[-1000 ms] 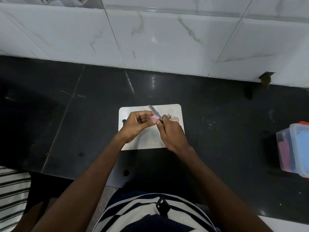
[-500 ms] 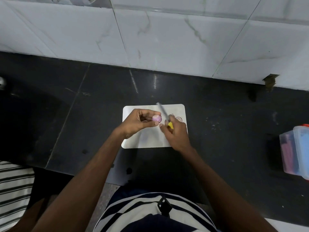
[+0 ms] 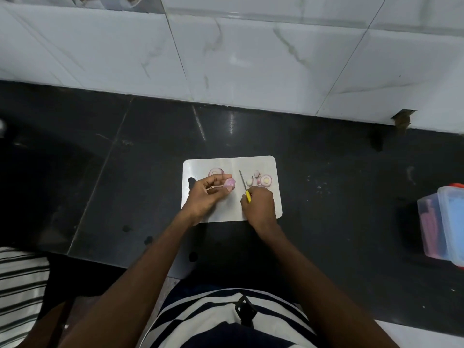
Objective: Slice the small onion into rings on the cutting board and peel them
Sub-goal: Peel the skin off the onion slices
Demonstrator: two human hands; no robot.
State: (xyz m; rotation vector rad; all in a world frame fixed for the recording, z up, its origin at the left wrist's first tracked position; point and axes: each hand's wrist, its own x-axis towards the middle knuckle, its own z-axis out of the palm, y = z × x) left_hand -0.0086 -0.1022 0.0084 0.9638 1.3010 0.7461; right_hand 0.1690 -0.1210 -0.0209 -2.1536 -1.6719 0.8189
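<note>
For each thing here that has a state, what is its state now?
Onion: partly cut, pinched in left hand.
Knife: held by right hand, blade pointing away.
Slices: lying flat on the board.
Slice: flat, behind left hand.
Box: lid on.

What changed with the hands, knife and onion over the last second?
The hands have drawn apart: the right hand pulled the knife off the onion piece and to the right, its blade now pointing away from the person, clear of the onion. The left hand still pinches the onion piece. A slice now shows behind it. The cutting board and the cut rings on the right stayed put.
</note>
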